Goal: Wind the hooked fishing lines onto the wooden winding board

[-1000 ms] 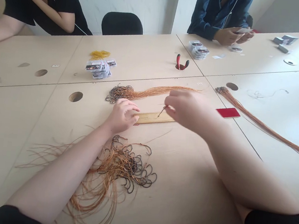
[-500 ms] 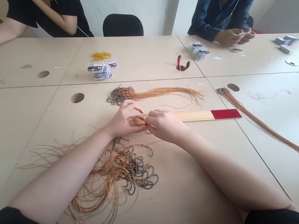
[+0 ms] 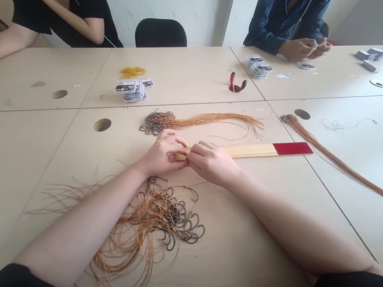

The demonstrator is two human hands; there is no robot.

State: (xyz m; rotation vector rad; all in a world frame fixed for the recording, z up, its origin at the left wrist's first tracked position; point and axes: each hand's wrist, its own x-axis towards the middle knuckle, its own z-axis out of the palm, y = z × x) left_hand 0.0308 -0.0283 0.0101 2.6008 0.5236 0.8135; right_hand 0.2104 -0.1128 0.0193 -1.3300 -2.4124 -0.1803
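Reaching forward, forearms angled inward. Pinching the left end of a wooden stick (image 3: 253,151), lying between far hooks (image 3: 157,122) and near hooks (image 3: 182,221), with the left hand (image 3: 161,154). Curling the right hand (image 3: 212,163) just beside, with fingers bunched; cannot tell whether gripping anything.

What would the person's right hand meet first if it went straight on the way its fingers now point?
Most likely the left hand: the right hand points toward it at one end of the wooden strip. They are so close that whether they touch is unclear.
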